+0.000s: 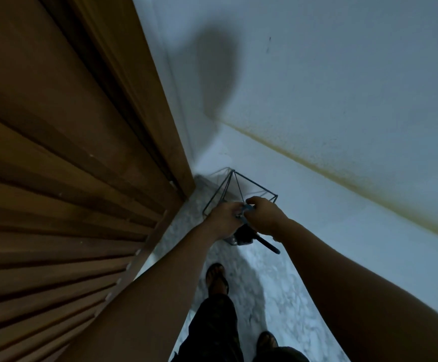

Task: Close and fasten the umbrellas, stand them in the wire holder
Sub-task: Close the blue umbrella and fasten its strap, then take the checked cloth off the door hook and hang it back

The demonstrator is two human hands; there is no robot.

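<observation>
A dark wire holder (235, 188) stands on the floor in the corner between the wooden door and the white wall. Above its near edge both hands meet on a folded dark umbrella (244, 235), whose black handle (269, 245) sticks out toward the lower right. My left hand (224, 219) grips the bundled fabric from the left. My right hand (263, 214) pinches a small grey strap or tab at the top of the bundle. Most of the umbrella is hidden under the hands.
A slatted wooden door (69, 178) fills the left side, very close to my left arm. The white wall (343, 100) runs along the right. Marbled floor (265, 283) lies below, with my two feet in sandals (216, 278) near the bottom.
</observation>
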